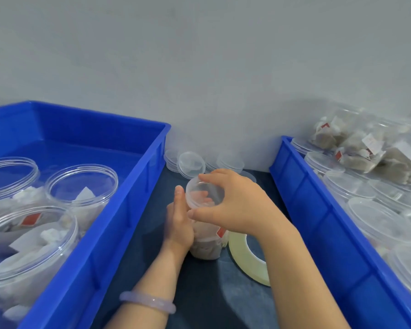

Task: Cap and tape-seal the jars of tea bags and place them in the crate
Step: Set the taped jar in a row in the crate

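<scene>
Head view: jar (206,245) upright, cap (205,194) uppermost

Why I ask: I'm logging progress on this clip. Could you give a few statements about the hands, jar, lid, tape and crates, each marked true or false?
1. The right hand holds the lid on top of the jar. True.
2. The left hand holds the tape. False: it grips the jar; the tape lies on the table to the right of the jar.
3. Spare lids lie behind the jar. True.
4. The right crate holds only tea bags. False: it also holds clear jars.
</scene>
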A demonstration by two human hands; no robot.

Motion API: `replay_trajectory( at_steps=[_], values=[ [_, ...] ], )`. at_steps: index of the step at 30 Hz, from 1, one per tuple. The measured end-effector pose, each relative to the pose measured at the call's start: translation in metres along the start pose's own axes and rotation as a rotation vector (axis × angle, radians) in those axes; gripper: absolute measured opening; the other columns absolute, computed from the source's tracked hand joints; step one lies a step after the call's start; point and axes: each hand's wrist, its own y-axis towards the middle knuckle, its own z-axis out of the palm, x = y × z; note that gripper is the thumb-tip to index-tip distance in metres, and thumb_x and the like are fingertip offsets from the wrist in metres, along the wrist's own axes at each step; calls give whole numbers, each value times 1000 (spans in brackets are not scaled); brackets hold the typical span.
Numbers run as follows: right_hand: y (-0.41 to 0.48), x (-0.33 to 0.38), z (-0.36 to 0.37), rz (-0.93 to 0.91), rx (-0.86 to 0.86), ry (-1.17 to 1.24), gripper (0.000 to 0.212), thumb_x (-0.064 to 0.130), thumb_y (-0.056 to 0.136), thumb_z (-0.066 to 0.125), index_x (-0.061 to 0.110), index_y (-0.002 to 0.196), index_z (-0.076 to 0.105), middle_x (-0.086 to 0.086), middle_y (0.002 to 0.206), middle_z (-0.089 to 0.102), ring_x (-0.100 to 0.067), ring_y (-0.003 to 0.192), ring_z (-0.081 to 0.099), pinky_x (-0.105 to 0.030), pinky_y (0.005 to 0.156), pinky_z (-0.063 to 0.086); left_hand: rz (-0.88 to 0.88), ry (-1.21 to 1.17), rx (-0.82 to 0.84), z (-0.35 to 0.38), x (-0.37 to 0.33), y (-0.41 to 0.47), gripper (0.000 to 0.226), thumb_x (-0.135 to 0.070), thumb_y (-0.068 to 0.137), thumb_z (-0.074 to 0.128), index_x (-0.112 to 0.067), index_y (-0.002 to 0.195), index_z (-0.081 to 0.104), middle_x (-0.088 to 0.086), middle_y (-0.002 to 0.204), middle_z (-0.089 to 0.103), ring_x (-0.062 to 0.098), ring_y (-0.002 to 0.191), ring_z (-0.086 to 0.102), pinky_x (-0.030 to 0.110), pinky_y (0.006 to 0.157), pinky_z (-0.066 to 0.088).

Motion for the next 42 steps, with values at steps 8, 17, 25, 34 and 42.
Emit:
replay_trajectory(
  at_steps=[8,17,25,34,42],
  values=[
    [7,2,22,61,-106,-66,74,68,73,60,28,134,44,1,132,41,-25,133,27,-35,101,34,-64,-59,44,-1,-2,5,61,-61,85,27,-27,81,78,9,90,74,29,98,67,45,91,50],
    [8,-17,11,42,-47,211,80,57,61,76,40,133,47,16,124,42,-4,121,31,-27,88,48,0,-20,-61,6,-2,-5,67,-36,105,20,-25,69,76,-1,73,74,9,74,70,19,64,53],
    [-8,-7,-5,-15,145,12,61,52,77,65,28,129,44,11,122,38,-7,114,34,-23,83,31,-44,29,-161,5,-5,-2,66,-41,103,26,-25,61,74,-5,69,73,11,73,69,29,73,53],
    [-3,4,-5,-82,-119,58,73,61,71,68,32,135,49,14,131,51,-6,124,42,-21,95,34,-58,15,75,0,-9,-4,64,-55,92,24,-26,73,78,-5,78,74,5,82,69,21,73,52],
    [10,-2,28,-177,-102,-159,65,64,79,54,37,137,46,12,144,43,-16,132,36,-32,103,28,2,176,-26,-4,0,-3,27,-30,99,42,-43,96,65,2,106,71,-12,79,60,13,74,49]
  ],
)
